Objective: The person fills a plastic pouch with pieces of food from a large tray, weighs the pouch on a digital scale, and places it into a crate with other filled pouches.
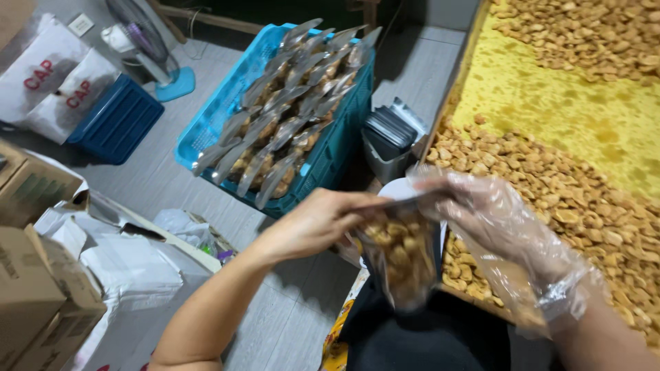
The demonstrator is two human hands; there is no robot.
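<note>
Head view: left hand (313,223) and gloved right hand (491,220) pinch the top edge of a clear pouch (399,257) of cashews, held above the lap beside the cashew tray (474,41). Fingers closed on the mouth. Judged light, soft, slippery film; support near the top seam.

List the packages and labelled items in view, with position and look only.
Clear pouch: centre, filled with tan snacks, held by left hand and gloved right hand.
Filled pouches: rows in turquoise crate, upper centre.
White sacks: upper left, red lettering.
Cardboard boxes: left edge, brown.
</note>
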